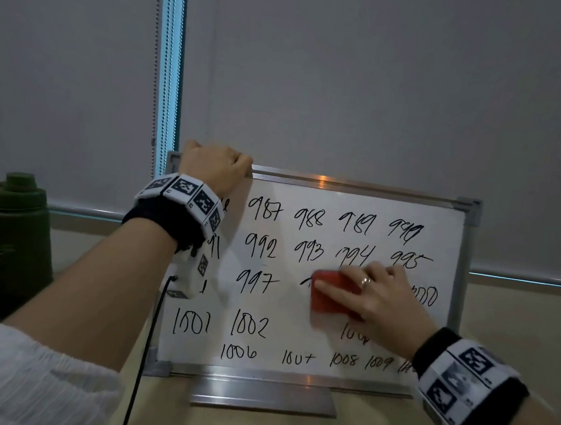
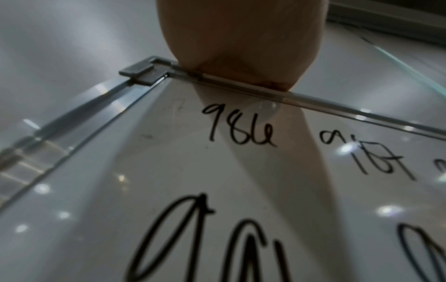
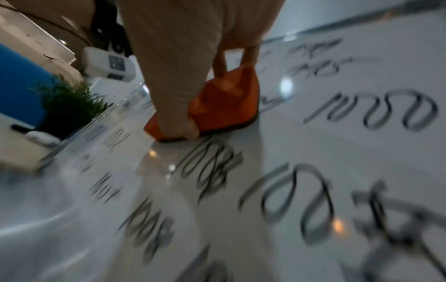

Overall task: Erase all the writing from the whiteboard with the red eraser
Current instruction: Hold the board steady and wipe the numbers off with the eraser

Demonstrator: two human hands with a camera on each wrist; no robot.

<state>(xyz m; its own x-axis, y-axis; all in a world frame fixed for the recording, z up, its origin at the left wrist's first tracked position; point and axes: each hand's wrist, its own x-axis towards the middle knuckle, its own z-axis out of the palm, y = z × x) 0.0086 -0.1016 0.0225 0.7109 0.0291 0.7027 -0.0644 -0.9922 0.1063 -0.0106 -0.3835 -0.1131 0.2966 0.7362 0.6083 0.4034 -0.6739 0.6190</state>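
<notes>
The whiteboard [image 1: 299, 312] stands upright before me, black numbers in rows across most of it, with a wiped patch below its middle. My left hand [image 1: 214, 167] is curled over its top edge by the left corner. My right hand [image 1: 376, 293] presses the eraser [image 1: 328, 297] flat against the board right of its middle, thumb and fingers clamped round it.

My wrists each wear a black band [image 1: 163, 220] ringed with white blocks bearing black square markers; a ring [image 1: 366, 281] circles one right finger, and a white knit sleeve [image 1: 32, 378] covers my left upper arm.
</notes>
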